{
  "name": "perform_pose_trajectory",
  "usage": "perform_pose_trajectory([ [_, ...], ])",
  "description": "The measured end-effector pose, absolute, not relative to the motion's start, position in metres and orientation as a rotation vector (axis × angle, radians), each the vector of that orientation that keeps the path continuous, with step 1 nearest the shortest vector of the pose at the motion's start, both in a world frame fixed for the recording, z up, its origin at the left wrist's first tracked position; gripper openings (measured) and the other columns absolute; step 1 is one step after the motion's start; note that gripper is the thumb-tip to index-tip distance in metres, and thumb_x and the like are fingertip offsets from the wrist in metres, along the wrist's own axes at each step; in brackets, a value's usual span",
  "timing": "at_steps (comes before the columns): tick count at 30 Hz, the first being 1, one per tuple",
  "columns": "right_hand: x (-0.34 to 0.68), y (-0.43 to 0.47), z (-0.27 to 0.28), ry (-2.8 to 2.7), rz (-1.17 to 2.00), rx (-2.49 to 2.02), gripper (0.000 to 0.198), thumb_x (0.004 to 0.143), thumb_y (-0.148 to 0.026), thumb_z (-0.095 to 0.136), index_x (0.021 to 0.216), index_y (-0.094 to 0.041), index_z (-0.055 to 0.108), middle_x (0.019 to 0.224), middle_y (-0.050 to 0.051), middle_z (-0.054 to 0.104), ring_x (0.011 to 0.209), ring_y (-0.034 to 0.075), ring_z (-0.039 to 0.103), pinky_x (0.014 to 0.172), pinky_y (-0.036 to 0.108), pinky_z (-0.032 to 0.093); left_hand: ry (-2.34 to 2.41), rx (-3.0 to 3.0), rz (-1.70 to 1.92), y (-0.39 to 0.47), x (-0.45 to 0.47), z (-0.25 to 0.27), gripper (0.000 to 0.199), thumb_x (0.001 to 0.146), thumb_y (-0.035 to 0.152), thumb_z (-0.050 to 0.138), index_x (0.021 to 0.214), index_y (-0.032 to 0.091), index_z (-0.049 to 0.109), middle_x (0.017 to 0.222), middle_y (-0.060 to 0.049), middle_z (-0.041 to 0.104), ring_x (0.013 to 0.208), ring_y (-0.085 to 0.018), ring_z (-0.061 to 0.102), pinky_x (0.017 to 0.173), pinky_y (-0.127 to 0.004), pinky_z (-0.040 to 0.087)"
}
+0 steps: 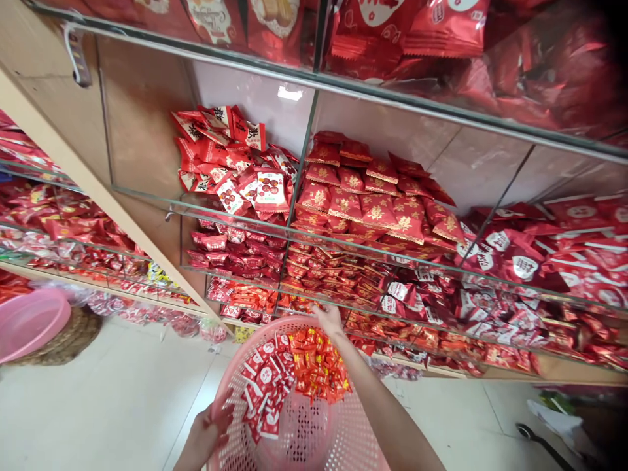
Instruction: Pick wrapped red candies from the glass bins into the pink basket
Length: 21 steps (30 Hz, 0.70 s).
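My left hand (209,428) is at the near left side of a pink perforated plastic basket (235,376), with its fingers curled over the rim. Small red-and-white packets (267,386) lie on the left inside the basket, and orange-red wrapped sweets (318,366) are heaped on the far right. My right forearm crosses above the basket's right side. My right hand (328,319) is at the far rim, close to a low shelf bin of orange-red packets (297,302). Its fingers point left and show only in part, so whether they grip anything is unclear.
Glass-fronted shelves hold red gold-printed packets (363,203), red-and-white packets (235,157) and dark red packets (500,255). A glass shelf edge (343,82) runs overhead. On the left, a pink basin (34,320) sits on a woven basket (78,337) on the tiled floor (132,386).
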State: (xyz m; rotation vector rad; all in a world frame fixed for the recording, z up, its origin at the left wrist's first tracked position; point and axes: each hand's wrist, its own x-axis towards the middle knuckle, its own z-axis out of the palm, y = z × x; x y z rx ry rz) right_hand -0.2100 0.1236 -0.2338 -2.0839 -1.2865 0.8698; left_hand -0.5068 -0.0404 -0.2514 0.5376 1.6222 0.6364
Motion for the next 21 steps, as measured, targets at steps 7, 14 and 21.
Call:
perform_pose_trajectory([
  [7,-0.158,0.029,-0.21,-0.685,1.291,-1.717,0.04,0.065,-0.056,0.066,0.077,-0.022,0.047,0.069,-0.002,0.06,0.068,0.017,0.063,0.06,0.025,0.049,1.598,0.52,0.564,-0.036,-0.514,-0.257,0.058,0.056,0.032,0.07,0.11,0.015,0.058,0.078,-0.004,0.06,0.076,-0.018,0.055,0.059,-0.025,0.046],
  [14,-0.182,-0.051,-0.235,0.021,1.492,-1.549,0.047,0.049,-0.036,0.085,0.077,-0.021,0.051,0.07,-0.005,0.064,0.065,0.013,0.066,0.059,0.02,0.049,1.541,0.539,0.522,-0.031,-0.51,-0.233,0.073,0.051,0.033,0.072,0.117,0.01,0.052,0.099,-0.011,0.062,0.082,-0.02,0.055,0.063,-0.028,0.047],
  [21,-0.227,-0.083,-0.284,0.364,1.72,-1.509,0.029,0.067,-0.032,0.076,0.083,-0.018,0.056,0.055,0.0,0.062,0.062,0.017,0.066,0.067,0.027,0.056,1.544,0.549,0.531,-0.034,-0.511,-0.238,0.07,0.056,0.031,0.071,0.12,0.011,0.053,0.1,-0.01,0.063,0.077,-0.017,0.054,0.063,-0.027,0.046],
])
